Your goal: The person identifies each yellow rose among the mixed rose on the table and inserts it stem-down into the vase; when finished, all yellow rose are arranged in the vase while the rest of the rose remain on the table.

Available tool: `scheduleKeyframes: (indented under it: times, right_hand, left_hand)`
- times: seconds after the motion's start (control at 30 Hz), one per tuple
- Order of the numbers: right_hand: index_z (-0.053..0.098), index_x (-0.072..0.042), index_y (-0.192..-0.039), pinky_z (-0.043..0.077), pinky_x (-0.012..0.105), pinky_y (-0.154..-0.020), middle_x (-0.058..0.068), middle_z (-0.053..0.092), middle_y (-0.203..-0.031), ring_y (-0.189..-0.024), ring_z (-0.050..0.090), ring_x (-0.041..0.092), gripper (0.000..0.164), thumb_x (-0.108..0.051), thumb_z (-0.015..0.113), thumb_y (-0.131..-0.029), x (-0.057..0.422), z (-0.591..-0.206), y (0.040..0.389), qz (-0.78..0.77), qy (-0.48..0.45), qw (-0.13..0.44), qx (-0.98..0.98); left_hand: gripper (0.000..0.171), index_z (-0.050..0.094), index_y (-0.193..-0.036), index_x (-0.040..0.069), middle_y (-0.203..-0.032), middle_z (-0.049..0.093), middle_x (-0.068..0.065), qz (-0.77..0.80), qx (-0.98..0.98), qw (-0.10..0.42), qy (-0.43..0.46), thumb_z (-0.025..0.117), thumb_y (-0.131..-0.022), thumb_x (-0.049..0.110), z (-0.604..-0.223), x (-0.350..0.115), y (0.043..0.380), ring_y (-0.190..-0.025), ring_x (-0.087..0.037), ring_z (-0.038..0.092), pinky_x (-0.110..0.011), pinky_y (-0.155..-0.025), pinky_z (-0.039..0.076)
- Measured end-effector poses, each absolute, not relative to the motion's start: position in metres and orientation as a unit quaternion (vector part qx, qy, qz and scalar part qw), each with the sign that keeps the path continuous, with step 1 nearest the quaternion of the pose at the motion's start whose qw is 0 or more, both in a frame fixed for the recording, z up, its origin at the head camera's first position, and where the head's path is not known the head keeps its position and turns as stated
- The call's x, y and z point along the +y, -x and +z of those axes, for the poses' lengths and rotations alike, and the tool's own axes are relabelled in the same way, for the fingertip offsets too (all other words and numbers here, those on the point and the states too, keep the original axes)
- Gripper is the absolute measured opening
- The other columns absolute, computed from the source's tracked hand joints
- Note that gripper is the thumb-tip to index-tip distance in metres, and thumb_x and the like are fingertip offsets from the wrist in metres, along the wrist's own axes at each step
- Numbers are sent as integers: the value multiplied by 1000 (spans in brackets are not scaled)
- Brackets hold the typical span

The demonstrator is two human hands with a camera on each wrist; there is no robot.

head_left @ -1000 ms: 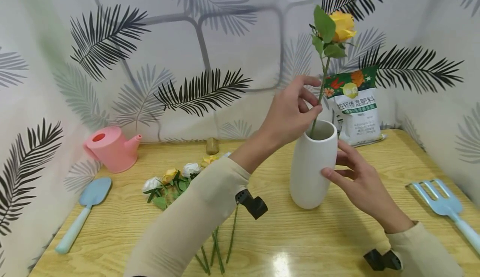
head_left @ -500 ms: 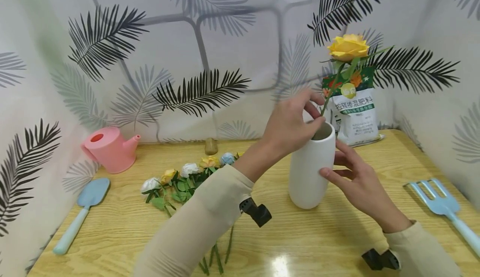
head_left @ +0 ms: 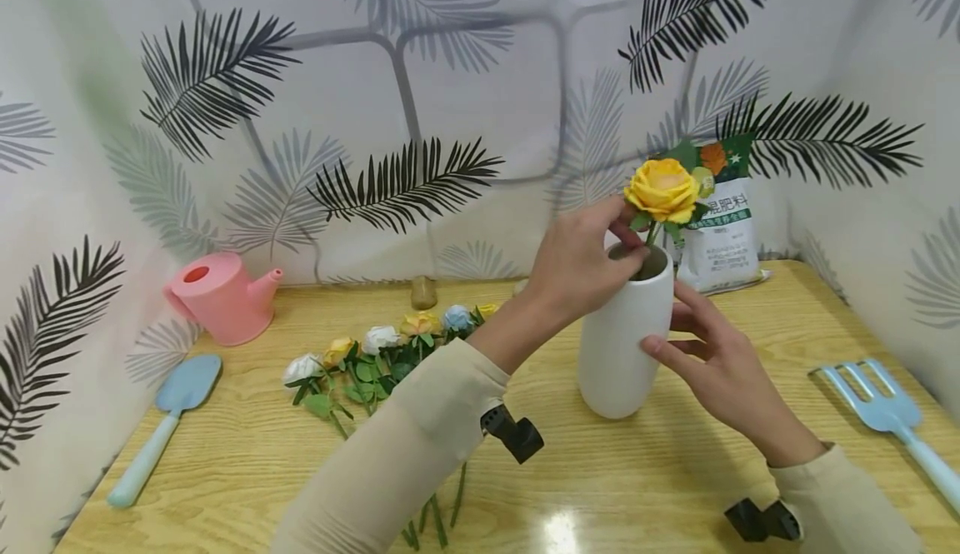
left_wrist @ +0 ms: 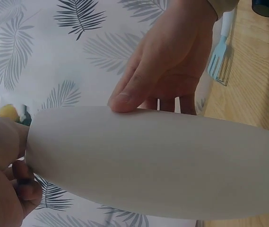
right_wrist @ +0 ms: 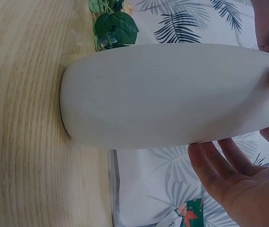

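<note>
A yellow rose [head_left: 663, 191] stands in the mouth of a tall white vase [head_left: 624, 354], its bloom just above the rim and most of its stem hidden inside. My left hand [head_left: 581, 258] pinches the stem at the rim between thumb and fingers. On the vase's right side, my right hand [head_left: 712, 362] holds the wall with thumb in front and fingers behind. In the right wrist view the vase [right_wrist: 162, 94] has its base on the wooden table, and the right hand's fingers [right_wrist: 210, 165] curve against it.
Several loose roses, white [head_left: 381, 338], yellow and blue [head_left: 457, 316], lie left of the vase, partly under my left sleeve. A pink watering can [head_left: 228, 300] and a blue trowel [head_left: 168, 425] are at far left. Behind the vase stands a fertilizer bag [head_left: 720, 246]; a blue hand fork [head_left: 881, 404] lies right.
The yellow rose has gone down into the vase, its bloom dropping from high above to just over the rim. My left hand has lowered to the rim; the right hand keeps its place.
</note>
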State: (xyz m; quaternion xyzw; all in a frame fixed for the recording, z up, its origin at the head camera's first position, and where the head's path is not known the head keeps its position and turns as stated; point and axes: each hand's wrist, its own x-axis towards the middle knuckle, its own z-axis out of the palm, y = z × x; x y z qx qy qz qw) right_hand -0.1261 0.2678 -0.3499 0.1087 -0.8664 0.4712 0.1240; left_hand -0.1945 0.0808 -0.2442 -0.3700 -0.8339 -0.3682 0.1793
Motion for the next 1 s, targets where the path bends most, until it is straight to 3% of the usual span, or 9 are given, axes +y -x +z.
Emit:
scheduleKeyframes:
  times: [0.2, 0.47, 0.53, 0.7, 0.77, 0.93, 1.0]
  right_hand:
    - [29, -28, -160, 47, 5, -86, 18, 55, -140, -111, 49, -12, 71, -23, 66, -99, 267, -350, 127, 469, -107, 121, -868]
    - [28, -27, -160, 47, 5, -86, 18, 54, -140, -111, 50, -13, 71, -21, 66, -99, 266, -350, 127, 474, -112, 122, -865]
    - [28, -27, -160, 47, 4, -86, 18, 54, -141, -113, 52, -8, 72, -23, 66, -99, 266, -350, 127, 471, -108, 119, -868]
    - [27, -26, -161, 46, 3, -86, 18, 54, -140, -122, 56, 23, 73, -24, 66, -99, 266, -349, 127, 464, -100, 115, -873]
    - [26, -26, -161, 46, 3, -86, 18, 54, -140, -122, 55, 29, 73, -24, 66, -99, 266, -349, 127, 465, -99, 114, -872]
    - [27, -27, -160, 46, 4, -85, 18, 54, -140, -116, 54, 2, 73, -24, 66, -99, 267, -349, 127, 466, -98, 117, -871]
    - [27, -26, -160, 46, 3, -85, 19, 55, -139, -112, 51, -8, 73, -23, 67, -99, 267, -349, 127, 465, -98, 119, -872]
  left_hand:
    - [21, 69, -107, 4, -95, 75, -6, -397, -823, 177, 366, 76, -88, 12, -250, 77, 195, -65, -13, 54, -13, -57, 40]
    - [23, 70, -111, 2, -98, 73, -9, -440, -814, 129, 357, 73, -89, 7, -250, 66, 192, -62, -12, 53, -13, -58, 43]
    - [24, 70, -111, 2, -99, 73, -10, -450, -810, 113, 359, 73, -88, 6, -248, 63, 192, -70, -15, 57, -12, -60, 45]
    - [24, 72, -111, 1, -101, 74, -12, -469, -799, 78, 369, 75, -88, 5, -242, 52, 191, -90, -18, 64, -13, -65, 46]
    - [23, 72, -111, 1, -102, 75, -11, -474, -796, 64, 371, 75, -88, 6, -240, 46, 191, -81, -18, 64, -14, -61, 45]
    - [22, 71, -111, 1, -101, 74, -12, -486, -791, 29, 371, 74, -90, 6, -236, 32, 187, -54, -13, 50, -18, -52, 41]
    - [22, 71, -112, 1, -100, 73, -13, -495, -788, 23, 366, 74, -90, 5, -236, 26, 186, -52, -11, 48, -18, -51, 41]
